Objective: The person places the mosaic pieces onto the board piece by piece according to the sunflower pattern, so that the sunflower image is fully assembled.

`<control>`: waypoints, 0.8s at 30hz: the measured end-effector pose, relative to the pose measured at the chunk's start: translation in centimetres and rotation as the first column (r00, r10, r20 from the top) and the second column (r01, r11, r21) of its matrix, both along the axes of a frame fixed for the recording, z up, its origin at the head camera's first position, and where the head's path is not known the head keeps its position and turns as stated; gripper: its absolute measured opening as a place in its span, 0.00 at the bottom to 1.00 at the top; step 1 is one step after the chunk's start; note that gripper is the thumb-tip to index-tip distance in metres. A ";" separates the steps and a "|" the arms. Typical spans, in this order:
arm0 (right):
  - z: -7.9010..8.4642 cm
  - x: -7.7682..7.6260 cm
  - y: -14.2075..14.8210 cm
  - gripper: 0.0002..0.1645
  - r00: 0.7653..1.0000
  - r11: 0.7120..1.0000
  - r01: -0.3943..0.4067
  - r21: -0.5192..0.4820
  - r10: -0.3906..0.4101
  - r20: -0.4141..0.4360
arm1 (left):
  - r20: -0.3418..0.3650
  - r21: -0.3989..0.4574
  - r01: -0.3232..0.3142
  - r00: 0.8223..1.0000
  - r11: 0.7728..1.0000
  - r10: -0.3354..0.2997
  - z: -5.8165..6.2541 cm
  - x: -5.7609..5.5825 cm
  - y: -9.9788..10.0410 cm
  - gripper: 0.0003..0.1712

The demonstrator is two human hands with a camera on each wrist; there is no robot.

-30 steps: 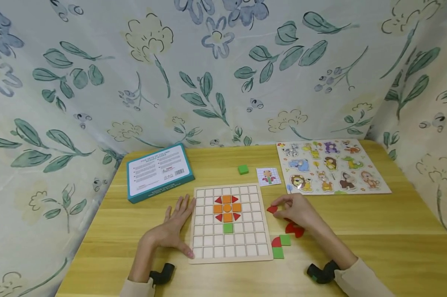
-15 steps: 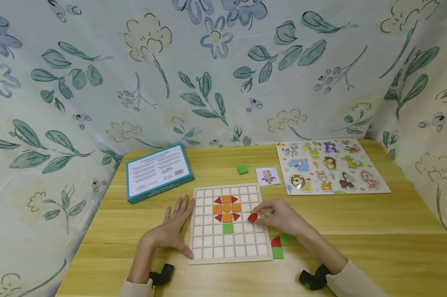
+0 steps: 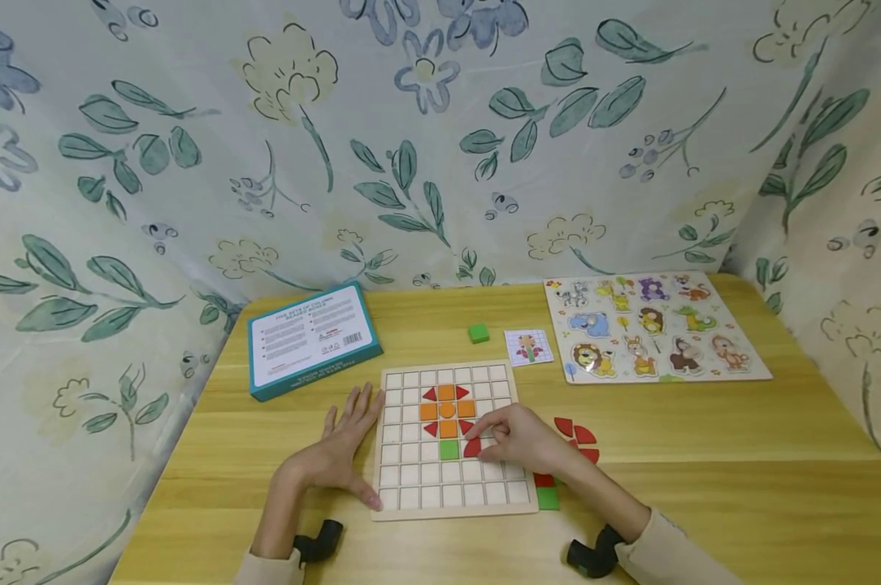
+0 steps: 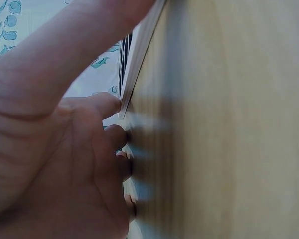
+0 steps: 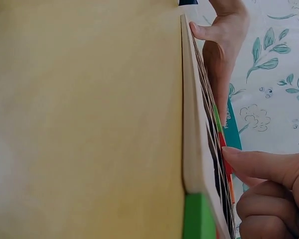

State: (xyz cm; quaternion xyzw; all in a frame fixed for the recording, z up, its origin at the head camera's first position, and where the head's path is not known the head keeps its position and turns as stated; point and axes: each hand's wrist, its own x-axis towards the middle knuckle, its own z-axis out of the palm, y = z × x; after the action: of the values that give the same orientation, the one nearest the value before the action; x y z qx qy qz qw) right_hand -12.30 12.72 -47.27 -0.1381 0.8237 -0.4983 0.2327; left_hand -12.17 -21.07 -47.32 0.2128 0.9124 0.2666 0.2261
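Observation:
My right hand [image 3: 521, 443] pinches a red tile with a curved edge [image 3: 472, 448] between thumb and forefinger. It is over the gridded wooden board [image 3: 455, 513], in the cell just right of a green square tile [image 3: 449, 449]. Above that, orange tiles [image 3: 446, 392] and small red triangles [image 3: 430, 394] form a cross-like pattern. With fingers spread, my left hand [image 3: 331, 463] rests along the board's left edge, forefinger and thumb touching it. The right wrist view shows the thumb and fingers of the right hand [image 5: 269, 189] low against the board's surface.
Loose red tiles [image 3: 576, 431] lie right of the board; a green tile [image 3: 548, 498] sits at its lower right edge. Behind are a green block [image 3: 479, 333], a pattern card [image 3: 528, 348], an animal puzzle [image 3: 667, 325] and a teal-edged box [image 3: 312, 337].
From beside the board, my right hand has carried the red tile leftward to the cell by the green square. Several loose red tiles have come into fuller view. The left hand has stayed put.

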 end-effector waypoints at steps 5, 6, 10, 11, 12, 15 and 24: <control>-0.1 0.0 0.0 0.13 1.000 1.000 0.009 0.011 -0.009 -0.009 | -0.004 -0.004 0.003 1.000 1.000 -0.003 -0.1 0.0 0.0 0.92; -0.1 0.1 0.0 0.13 1.000 1.000 0.014 0.012 -0.014 -0.009 | -0.004 -0.004 0.003 1.000 1.000 -0.003 -0.1 0.0 0.0 0.92; -0.1 0.1 0.0 0.12 1.000 1.000 0.022 0.008 -0.022 -0.011 | -0.006 -0.003 0.004 1.000 1.000 -0.004 0.0 0.0 0.0 0.92; -0.1 0.0 -0.1 0.12 1.000 1.000 0.020 0.007 -0.020 -0.014 | -0.008 -0.003 0.004 1.000 1.000 -0.004 0.0 0.0 0.0 0.92; -0.1 0.0 -0.1 0.12 1.000 1.000 0.018 0.006 -0.018 -0.015 | -0.008 -0.003 0.005 1.000 1.000 -0.005 0.0 0.0 0.0 0.92; -0.1 -0.1 -0.3 0.12 1.000 1.000 0.012 0.013 -0.012 -0.023 | -0.009 -0.006 0.006 1.000 1.000 -0.006 -0.1 0.0 -0.1 0.92; -0.4 -0.3 -0.3 0.13 1.000 1.000 0.005 -0.002 -0.005 -0.002 | -0.003 0.010 0.013 1.000 1.000 -0.013 0.0 0.0 -0.1 0.91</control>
State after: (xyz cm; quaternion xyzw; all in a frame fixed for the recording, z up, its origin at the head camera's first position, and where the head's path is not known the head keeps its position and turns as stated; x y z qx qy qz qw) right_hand -12.56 12.43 -47.62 -0.1368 0.8237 -0.4997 0.2304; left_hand -12.12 -21.17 -47.35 0.2202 0.9100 0.2695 0.2252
